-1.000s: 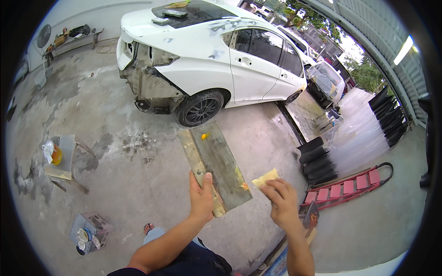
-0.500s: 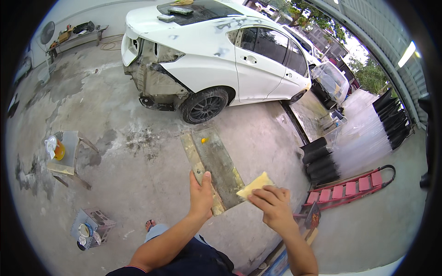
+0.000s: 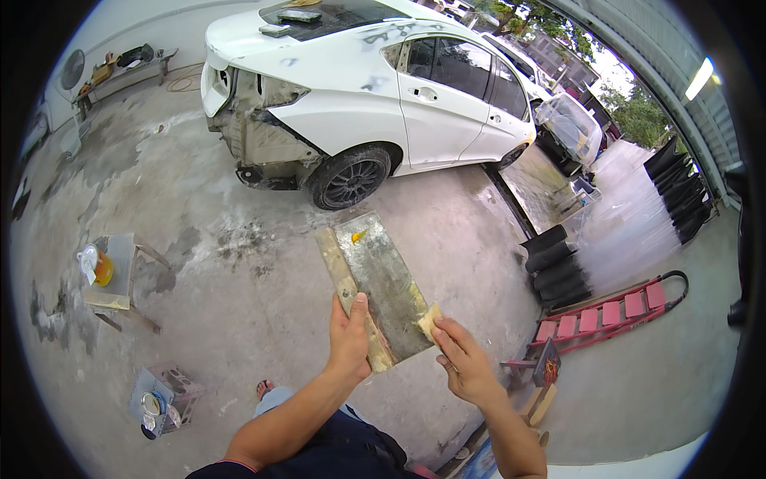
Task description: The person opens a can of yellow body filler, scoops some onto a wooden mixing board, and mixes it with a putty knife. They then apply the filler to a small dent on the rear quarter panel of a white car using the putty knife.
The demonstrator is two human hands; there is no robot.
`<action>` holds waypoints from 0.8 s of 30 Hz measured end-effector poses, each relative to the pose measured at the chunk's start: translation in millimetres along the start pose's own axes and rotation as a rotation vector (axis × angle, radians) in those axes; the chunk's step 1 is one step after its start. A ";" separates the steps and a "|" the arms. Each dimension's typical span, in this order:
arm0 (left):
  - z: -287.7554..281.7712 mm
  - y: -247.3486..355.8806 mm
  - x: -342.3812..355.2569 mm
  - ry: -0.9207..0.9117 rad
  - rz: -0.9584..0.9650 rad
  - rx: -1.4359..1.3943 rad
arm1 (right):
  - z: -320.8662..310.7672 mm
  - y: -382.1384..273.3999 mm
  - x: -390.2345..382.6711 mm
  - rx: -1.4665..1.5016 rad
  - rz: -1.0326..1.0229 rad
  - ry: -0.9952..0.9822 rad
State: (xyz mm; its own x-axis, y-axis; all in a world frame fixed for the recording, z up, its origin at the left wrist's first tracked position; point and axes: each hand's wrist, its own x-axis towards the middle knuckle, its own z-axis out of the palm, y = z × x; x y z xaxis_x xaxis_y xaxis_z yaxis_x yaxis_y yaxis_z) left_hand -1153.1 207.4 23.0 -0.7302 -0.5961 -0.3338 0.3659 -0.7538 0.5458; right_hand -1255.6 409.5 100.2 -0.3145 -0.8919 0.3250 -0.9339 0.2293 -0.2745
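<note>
My left hand (image 3: 349, 339) is closed round the wooden strip along the left side of a putty mixing board (image 3: 383, 275). The board's grey metal face is tilted and carries a small orange-yellow dab (image 3: 358, 237) near its far end. Yellowish residue clings to the board's edges. In my right hand (image 3: 467, 363) is a flat, pale yellow putty spreader (image 3: 429, 319), pinched between the fingers. It is seen nearly edge-on and meets the board's right edge, close to the near corner.
Ahead stands a white car (image 3: 343, 112) with its rear bumper off. At left, a small table (image 3: 120, 271) bears an orange-yellow container (image 3: 96, 266); a grey stool (image 3: 163, 399) with tins is nearer. A red stepladder (image 3: 610, 313) and black-ended plastic sheeting (image 3: 614, 231) lie right.
The spreader has turned from broad side to nearly edge-on at the board's right edge. My right hand has shifted slightly left and turned. The board's face has tilted and catches more light.
</note>
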 end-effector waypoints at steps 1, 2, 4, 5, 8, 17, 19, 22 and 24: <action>0.1 0.6 -1.7 0.002 -0.028 0.002 | 5.0 3.2 -3.1 0.064 0.070 0.021; 1.0 1.5 -1.6 0.004 -0.049 -0.002 | 3.7 11.3 -4.1 0.109 0.081 -0.030; 4.1 2.1 -2.9 -0.018 -0.038 -0.004 | 4.0 17.2 -10.0 -0.015 0.086 0.019; 5.4 2.9 -3.1 -0.011 -0.035 -0.005 | 1.2 21.2 -10.9 -0.063 0.093 0.088; 18.8 -5.2 -4.2 -0.094 -0.007 -0.001 | 2.0 8.8 -24.4 0.325 0.415 0.063; 46.5 -20.8 -7.5 -0.109 0.373 0.288 | -25.6 31.6 -25.6 -0.336 0.139 0.226; 52.2 -27.1 -12.2 -0.194 0.574 0.373 | -20.8 34.2 -27.7 -0.375 0.115 0.132; 46.2 -25.8 -14.2 -0.239 0.612 0.465 | -19.5 38.0 -28.2 -0.343 -0.026 0.066; 37.0 -22.5 -13.0 -0.240 0.596 0.493 | -21.4 35.9 -24.1 -0.316 0.040 0.025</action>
State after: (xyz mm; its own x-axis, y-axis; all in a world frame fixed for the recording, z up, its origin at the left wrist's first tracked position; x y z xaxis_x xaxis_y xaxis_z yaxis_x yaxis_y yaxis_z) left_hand -1173.2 242.3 43.5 -0.6169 -0.7416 0.2637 0.4773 -0.0861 0.8745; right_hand -1285.2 447.5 101.9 -0.3529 -0.8707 0.3426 -0.9260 0.3775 0.0056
